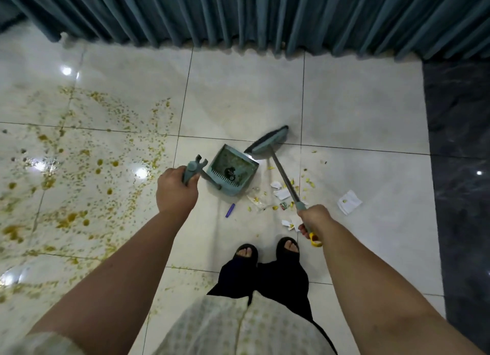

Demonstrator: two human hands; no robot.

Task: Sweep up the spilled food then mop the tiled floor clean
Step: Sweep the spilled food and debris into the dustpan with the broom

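From the head camera, the left hand (176,189) has its fingers curled tight round the top of the dustpan's upright handle. The teal dustpan (233,169) sits on the tiled floor (358,111) just ahead of the person's feet, with yellowish crumbs and a dark bit inside it. The right hand (314,219) has its fingers clamped round the broom's grey shaft near its yellow end. The broom (267,142) slants forward and left, and its blurred head is just beside the dustpan's far right corner.

The spilled food (79,156), yellow-brown specks and blobs, spreads over the tiles on the left, well apart from the dustpan. Paper scraps (349,202), yellow bits and a small purple stick (230,210) lie between the dustpan and the black slippers (246,251). A blue-green curtain (238,15) hangs along the far edge of the floor, and a dark marble strip (458,169) runs down the right.
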